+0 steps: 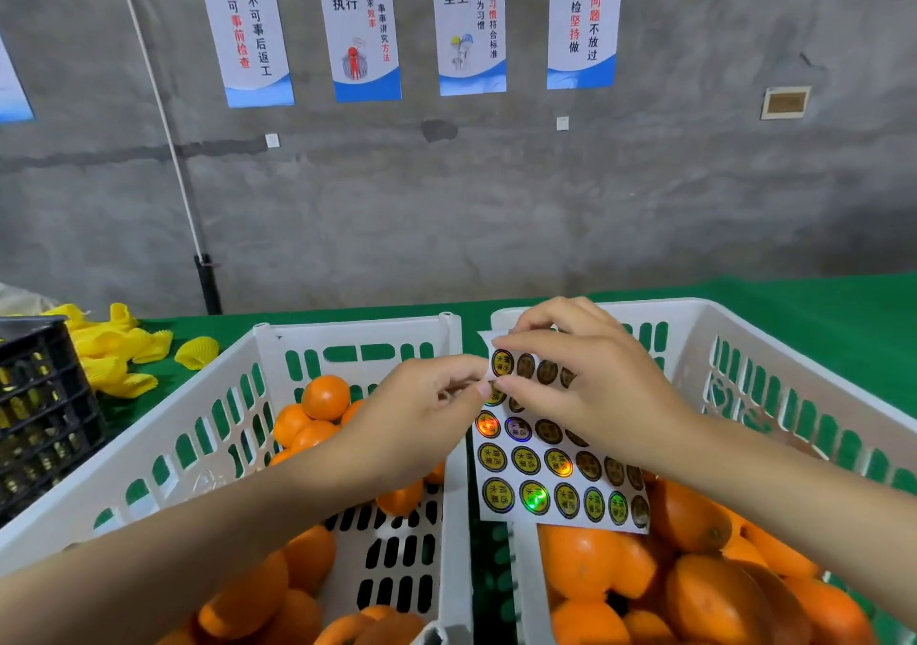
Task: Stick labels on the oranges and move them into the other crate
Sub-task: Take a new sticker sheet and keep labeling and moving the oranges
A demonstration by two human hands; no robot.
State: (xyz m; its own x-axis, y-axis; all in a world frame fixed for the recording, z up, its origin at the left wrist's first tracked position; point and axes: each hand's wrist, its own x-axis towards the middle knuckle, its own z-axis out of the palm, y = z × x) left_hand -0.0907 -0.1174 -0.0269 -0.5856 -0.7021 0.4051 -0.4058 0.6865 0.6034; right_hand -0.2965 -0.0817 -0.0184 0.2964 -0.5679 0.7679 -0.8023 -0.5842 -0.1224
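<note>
Hands: my left hand (pixel 422 411) and right hand (pixel 595 386) were together, raised above the gap between two white crates, fingertips almost touching.
Right hand: thumb and fingers were clamped on the upper part of the label sheet (pixel 551 476), holding it up facing me.
Left hand: thumb and forefinger were pinched at the sheet's left edge, beside the second row of round stickers. I could not tell whether a sticker had come free.
Sheet: its long axis ran from the hands down towards me, and its lower edge hung just above the fruit in the right crate (pixel 794 386).
Oranges, right: a deep pile (pixel 694 585) lay directly below the sheet, nearer to my right hand.
Oranges, left: a thinner scatter (pixel 317 411) sat in the left crate (pixel 163 451) under my left forearm, with bare slotted floor showing.
Key relation: every orange lay below the hands and closer to me, so I judged a sticker had to travel downward, the right pile being the shorter drop.
Unclear: no stickers showed on any fruit, so I could not say which crate was the source.
Surface: green cloth (pixel 818 307) under both crates.
Far left: yellow foam nets (pixel 114 352) beside a black crate (pixel 39 406).
</note>
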